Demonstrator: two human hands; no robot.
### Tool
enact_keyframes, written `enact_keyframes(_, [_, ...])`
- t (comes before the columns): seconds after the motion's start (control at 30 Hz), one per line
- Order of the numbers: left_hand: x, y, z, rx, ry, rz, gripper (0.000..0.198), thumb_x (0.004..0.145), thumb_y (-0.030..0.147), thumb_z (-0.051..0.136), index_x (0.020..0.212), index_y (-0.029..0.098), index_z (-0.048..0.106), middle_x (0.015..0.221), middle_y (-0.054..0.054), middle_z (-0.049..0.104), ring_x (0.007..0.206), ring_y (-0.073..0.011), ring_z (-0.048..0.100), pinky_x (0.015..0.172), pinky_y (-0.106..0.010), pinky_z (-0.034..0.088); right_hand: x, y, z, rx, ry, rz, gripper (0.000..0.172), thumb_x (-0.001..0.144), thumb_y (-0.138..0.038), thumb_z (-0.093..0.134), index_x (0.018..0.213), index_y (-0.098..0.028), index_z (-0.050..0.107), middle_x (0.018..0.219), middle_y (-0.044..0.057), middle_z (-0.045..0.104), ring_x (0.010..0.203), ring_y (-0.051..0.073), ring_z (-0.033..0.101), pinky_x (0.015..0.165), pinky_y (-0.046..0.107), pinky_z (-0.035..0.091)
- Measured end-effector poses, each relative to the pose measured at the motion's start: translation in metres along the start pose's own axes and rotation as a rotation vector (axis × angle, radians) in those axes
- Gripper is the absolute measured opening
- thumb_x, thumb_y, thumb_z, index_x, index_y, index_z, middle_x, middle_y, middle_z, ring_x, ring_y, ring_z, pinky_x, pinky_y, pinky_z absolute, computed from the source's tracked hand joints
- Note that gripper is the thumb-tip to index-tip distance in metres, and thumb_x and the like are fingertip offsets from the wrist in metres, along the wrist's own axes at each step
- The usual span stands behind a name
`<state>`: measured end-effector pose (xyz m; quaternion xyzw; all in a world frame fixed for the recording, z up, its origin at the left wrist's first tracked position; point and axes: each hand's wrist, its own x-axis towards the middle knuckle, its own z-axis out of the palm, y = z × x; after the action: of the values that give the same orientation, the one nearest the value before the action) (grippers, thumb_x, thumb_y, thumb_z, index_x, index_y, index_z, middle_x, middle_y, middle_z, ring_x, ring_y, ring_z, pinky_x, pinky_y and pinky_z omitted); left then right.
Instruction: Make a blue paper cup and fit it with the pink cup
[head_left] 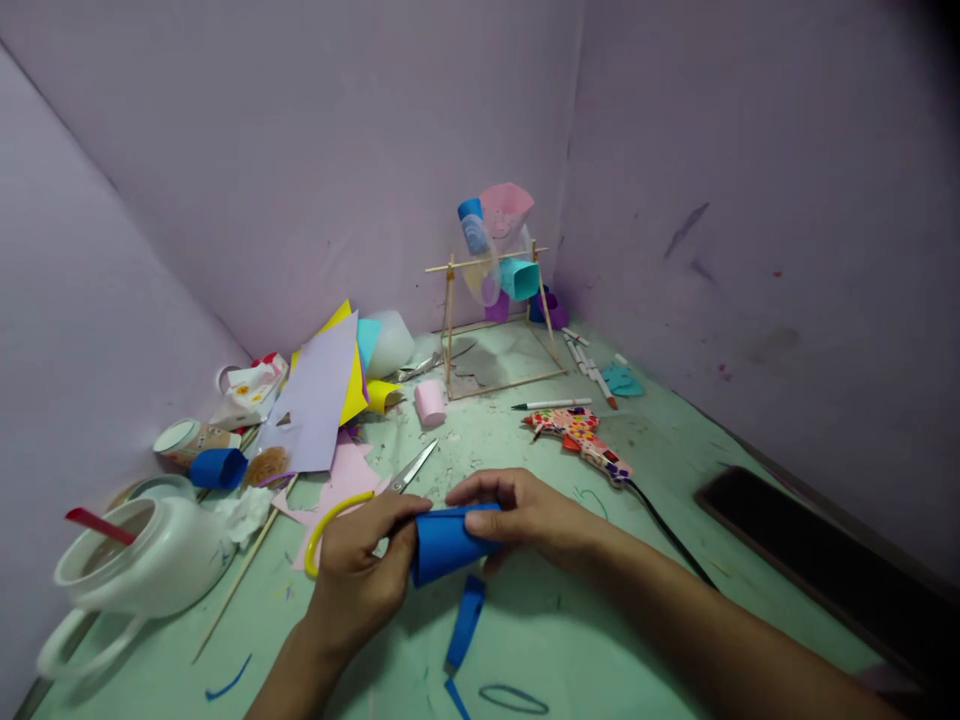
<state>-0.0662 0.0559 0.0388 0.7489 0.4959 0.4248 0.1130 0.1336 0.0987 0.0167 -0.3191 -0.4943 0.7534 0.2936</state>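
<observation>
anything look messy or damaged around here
Dark smudges and a reddish spot stand out on the pale right-hand wall. On the table, loose blue scraps lie untidily near the blue roll held by the left hand and right hand, and crumpled white paper sits by the white jug. No spill shows.

White jug (pixel 180 560); crumpled tissue (pixel 245 514) beside it; lilac walls (pixel 360 140)

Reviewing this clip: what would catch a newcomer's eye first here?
Probably the bright blue paper tube at the front, held between the left hand and the right hand. Next, the stick frame near the wall corner, with pink, blue and turquoise cups about its top bar. Then the flower-patterned glue gun lying right of centre on the pale green tabletop.
</observation>
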Motion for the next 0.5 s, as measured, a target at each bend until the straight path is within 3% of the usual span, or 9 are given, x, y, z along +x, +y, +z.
enact_keyframes(0.07, [0.000, 0.004, 0.001, -0.114, 0.046, -0.118, 0.023, 0.071, 0.019, 0.058, 0.091, 0.021, 0.070, 0.081, -0.002, 0.073, 0.068, -0.0167, 0.067, 0.063, -0.025, 0.054, 0.002, 0.005, 0.001, 0.040, -0.007, -0.021, 0.047, 0.058, -0.040, 0.079, 0.096, -0.016, 0.064, 0.086, 0.005, 0.061, 0.070, 0.016, 0.060, 0.056, 0.028, 0.049])
enact_keyframes(0.13, [0.001, 0.004, -0.001, -0.252, 0.203, -0.269, 0.022, 0.071, 0.022, 0.062, 0.092, 0.021, 0.068, 0.084, -0.002, 0.071, 0.066, -0.0142, 0.064, 0.059, -0.023, 0.053, 0.006, 0.010, 0.000, 0.015, 0.086, -0.108, 0.044, 0.059, -0.036, 0.079, 0.096, -0.017, 0.064, 0.087, 0.005, 0.062, 0.073, 0.016, 0.060, 0.061, 0.029, 0.050])
enact_keyframes(0.2, [0.003, 0.000, -0.004, -0.422, 0.351, -0.393, 0.011, 0.071, 0.025, 0.063, 0.081, 0.020, 0.065, 0.072, 0.001, 0.066, 0.054, -0.0095, 0.056, 0.048, -0.018, 0.046, 0.010, 0.012, -0.001, -0.066, 0.186, -0.207, 0.041, 0.060, -0.031, 0.079, 0.096, -0.018, 0.064, 0.091, 0.005, 0.063, 0.078, 0.018, 0.060, 0.066, 0.030, 0.049])
enact_keyframes(0.23, [0.004, -0.002, -0.005, -0.514, 0.367, -0.447, 0.008, 0.072, 0.026, 0.063, 0.074, 0.019, 0.062, 0.063, 0.003, 0.061, 0.048, -0.0074, 0.051, 0.042, -0.016, 0.040, 0.011, 0.013, -0.001, -0.112, 0.220, -0.243, 0.041, 0.060, -0.030, 0.078, 0.096, -0.019, 0.064, 0.093, 0.006, 0.063, 0.081, 0.019, 0.060, 0.068, 0.031, 0.048])
enact_keyframes(0.37, [0.007, -0.007, -0.005, -0.791, 0.155, -0.631, 0.025, 0.076, 0.036, 0.062, 0.066, 0.018, 0.049, 0.048, 0.008, 0.042, 0.038, -0.0034, 0.031, 0.035, -0.013, 0.021, 0.012, 0.016, 0.001, -0.230, 0.275, -0.299, 0.039, 0.063, -0.031, 0.075, 0.098, -0.018, 0.063, 0.097, 0.007, 0.064, 0.089, 0.023, 0.059, 0.074, 0.034, 0.048])
enact_keyframes(0.43, [0.005, -0.004, 0.000, -0.827, 0.060, -0.703, 0.030, 0.075, 0.041, 0.063, 0.065, 0.018, 0.046, 0.047, 0.010, 0.033, 0.038, -0.0032, 0.023, 0.035, -0.014, 0.017, 0.012, 0.018, 0.002, -0.259, 0.274, -0.306, 0.038, 0.064, -0.032, 0.073, 0.098, -0.018, 0.062, 0.097, 0.007, 0.065, 0.090, 0.023, 0.059, 0.076, 0.035, 0.047])
enact_keyframes(0.5, [0.001, 0.000, 0.004, -0.787, 0.038, -0.734, 0.034, 0.073, 0.043, 0.061, 0.059, 0.019, 0.042, 0.046, 0.010, 0.026, 0.038, -0.0039, 0.019, 0.035, -0.016, 0.016, 0.012, 0.020, 0.003, -0.268, 0.272, -0.305, 0.038, 0.066, -0.032, 0.072, 0.099, -0.018, 0.062, 0.097, 0.007, 0.065, 0.090, 0.023, 0.059, 0.078, 0.036, 0.047])
